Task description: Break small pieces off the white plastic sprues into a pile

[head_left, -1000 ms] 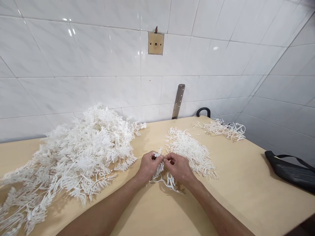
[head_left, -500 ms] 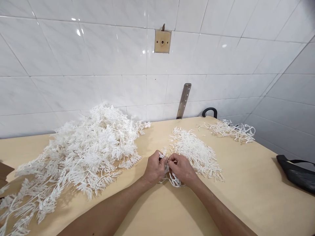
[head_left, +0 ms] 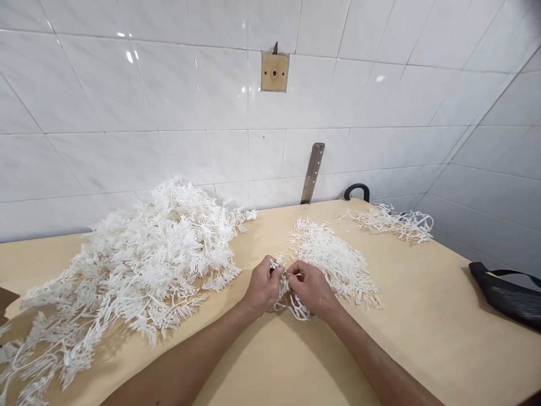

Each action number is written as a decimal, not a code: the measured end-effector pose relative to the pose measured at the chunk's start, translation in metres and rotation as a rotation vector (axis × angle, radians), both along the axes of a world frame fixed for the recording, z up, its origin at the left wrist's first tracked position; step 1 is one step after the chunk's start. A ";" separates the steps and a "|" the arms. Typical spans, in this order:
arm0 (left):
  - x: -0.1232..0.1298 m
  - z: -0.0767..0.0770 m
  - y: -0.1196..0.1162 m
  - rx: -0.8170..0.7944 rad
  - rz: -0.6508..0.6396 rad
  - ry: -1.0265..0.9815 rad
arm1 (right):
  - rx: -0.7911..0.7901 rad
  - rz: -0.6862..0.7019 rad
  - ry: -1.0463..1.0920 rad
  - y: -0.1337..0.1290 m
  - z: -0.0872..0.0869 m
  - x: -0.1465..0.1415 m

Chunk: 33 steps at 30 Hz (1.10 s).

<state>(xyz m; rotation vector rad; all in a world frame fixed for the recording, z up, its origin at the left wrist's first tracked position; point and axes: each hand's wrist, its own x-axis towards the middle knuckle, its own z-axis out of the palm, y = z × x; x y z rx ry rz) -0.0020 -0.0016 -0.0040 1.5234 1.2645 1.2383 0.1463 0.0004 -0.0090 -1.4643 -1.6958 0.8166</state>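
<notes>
Head view: a white branched sprig [head_left: 283, 286], apparently plastic artificial foliage, sits low over the tan tabletop [head_left: 291, 363], between the left hand [head_left: 264, 287] and the right hand [head_left: 313, 288], just left of a pile of short white pieces [head_left: 336, 262]. The left hand is closed around it, thumb against forefinger; the right hand has thumb and forefinger pinched together on its edge, though the exact bit between them is too small to make out. Judged by its thin stems, the sprig should be light and springy, its fine tips flexible and prone to snagging or coming away; the thicker stem offers the surer hold. A large heap of similar sprigs [head_left: 163, 254] bounds the work on the left, and bare white stems [head_left: 395, 224] lie by the far right edge, near a curved black handle [head_left: 357, 188]. The far edge runs along the tiled wall [head_left: 203, 101]; the most room for movement lies nearest the camera, between the forearms [head_left: 367, 349]
</notes>
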 end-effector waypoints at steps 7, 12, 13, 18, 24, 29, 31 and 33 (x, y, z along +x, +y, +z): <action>0.001 0.005 -0.003 -0.035 -0.088 -0.114 | 0.105 -0.163 -0.067 0.008 0.001 0.016; 0.000 0.001 0.000 -0.096 -0.049 -0.209 | 0.237 -0.429 -0.095 0.013 0.013 0.038; 0.000 0.001 0.001 -0.107 -0.036 -0.229 | 0.251 -0.439 -0.093 0.013 0.015 0.039; 0.000 0.002 0.002 -0.164 -0.025 -0.315 | 0.057 -0.053 0.146 0.003 0.013 0.021; -0.001 0.001 0.005 -0.148 -0.003 -0.326 | -0.080 0.157 0.272 -0.001 0.003 0.004; -0.002 -0.002 0.007 -0.171 -0.004 -0.335 | -0.115 0.205 0.284 0.000 0.003 0.008; -0.001 -0.003 0.007 -0.147 -0.010 -0.330 | -0.118 0.208 0.288 0.000 0.003 0.009; -0.001 -0.004 0.008 -0.123 -0.013 -0.316 | -0.128 0.212 0.310 0.000 0.003 0.010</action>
